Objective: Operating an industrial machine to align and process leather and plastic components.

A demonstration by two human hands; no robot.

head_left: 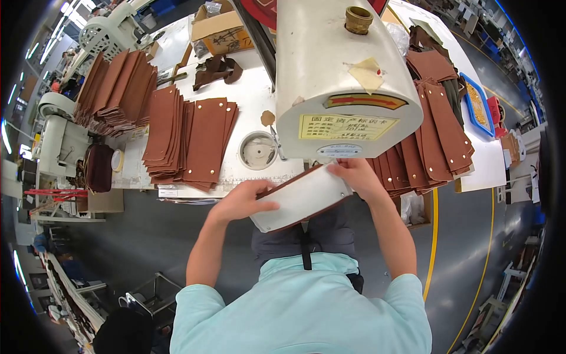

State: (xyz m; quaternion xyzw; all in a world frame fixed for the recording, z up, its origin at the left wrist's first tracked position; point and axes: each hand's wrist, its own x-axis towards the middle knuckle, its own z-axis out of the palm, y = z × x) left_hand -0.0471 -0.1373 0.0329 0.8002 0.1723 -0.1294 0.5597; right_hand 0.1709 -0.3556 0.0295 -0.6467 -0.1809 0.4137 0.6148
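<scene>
Well, table [253,91]: white; its far part runs behind the machine, where I can't follow it.
Machine [330,65]: cream body across the upper middle of my feed, its top cut off by the edge and its underside turned away from me.
Leather stacks: brown and studded, one left of the machine [206,135], one right [442,133]; the right one partly disappears behind the casing.
Strip [303,197]: held aslant below the machine, at the table's near edge; pale face up, brown along the edges. I can't tell how many layers it has.
Left hand [244,200]: gripping the strip's left end, thumb on the pale face; some fingers are out of my sight.
Right hand [354,174]: pinching the upper right corner just under the casing, its underside fingers hidden.
Round plate [257,150]: set in the table left of the machine; I can't make out its inner details.
Studs [342,194]: tiny, near the strip's ends.
</scene>
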